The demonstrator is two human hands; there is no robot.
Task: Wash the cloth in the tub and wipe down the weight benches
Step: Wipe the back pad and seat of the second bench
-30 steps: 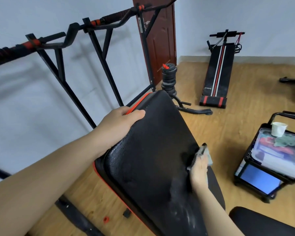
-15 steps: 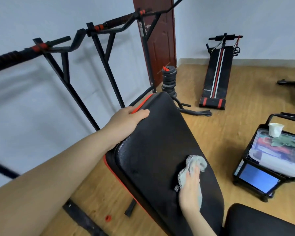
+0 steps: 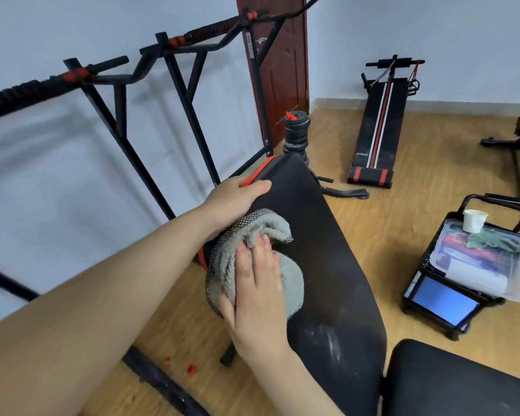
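Note:
A black padded bench back (image 3: pixel 327 250) with red edge trim tilts up in the middle of the head view. My left hand (image 3: pixel 234 199) grips its top left edge, thumb over the pad. My right hand (image 3: pixel 255 283) presses a bunched grey cloth (image 3: pixel 252 235) with a mesh border against the pad's left side, below the left hand. White smears show on the pad's lower part (image 3: pixel 327 337). A second black pad (image 3: pixel 457 382) lies at the bottom right. No tub is in view.
A black pull-up frame (image 3: pixel 174 70) stands along the left wall. Stacked weight plates (image 3: pixel 296 130) and a sit-up bench (image 3: pixel 376 136) sit by the brown door (image 3: pixel 276 55). On the right is a small black cart (image 3: pixel 463 265) with a plastic box, a paper cup and a green rag.
My right hand has carried the cloth from the pad's right edge up and across to its left side, close under my left hand. The left hand keeps its hold.

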